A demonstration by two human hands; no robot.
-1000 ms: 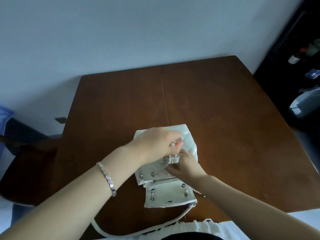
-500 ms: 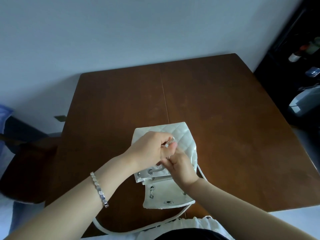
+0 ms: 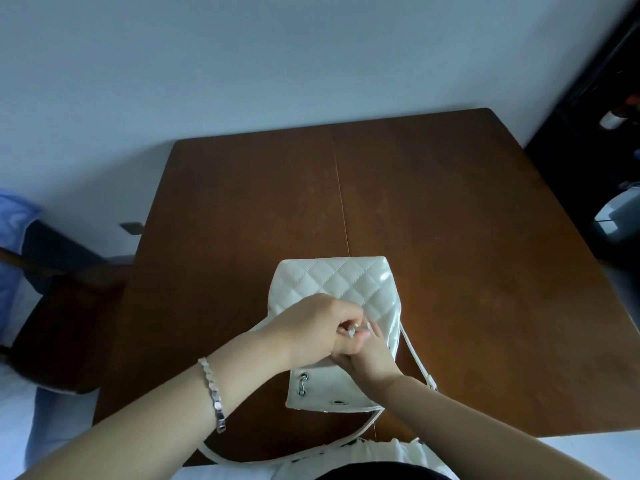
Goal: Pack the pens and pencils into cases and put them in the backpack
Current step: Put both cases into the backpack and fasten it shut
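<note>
A small white quilted backpack [image 3: 349,282] lies flat on the brown wooden table [image 3: 450,220], its flap [image 3: 322,393] folded toward me. My left hand [image 3: 311,327], with a silver bracelet on the wrist, pinches a small silver clasp at the bag's mouth. My right hand [image 3: 372,356] presses against it from below, fingers on the same drawstring fitting. A white strap [image 3: 284,453] loops off the near table edge. No pens, pencils or cases are in sight.
A dark wooden chair [image 3: 59,317] stands to the left of the table, with blue fabric [image 3: 14,230] behind it. Dark shelving with bottles [image 3: 613,119] and a pale box [image 3: 620,216] sit at the right. A plain wall lies beyond the table.
Both hands have shifted slightly up the bag toward its quilted body, staying together on the drawstring clasp. The bag's mouth looks drawn tighter than before.
</note>
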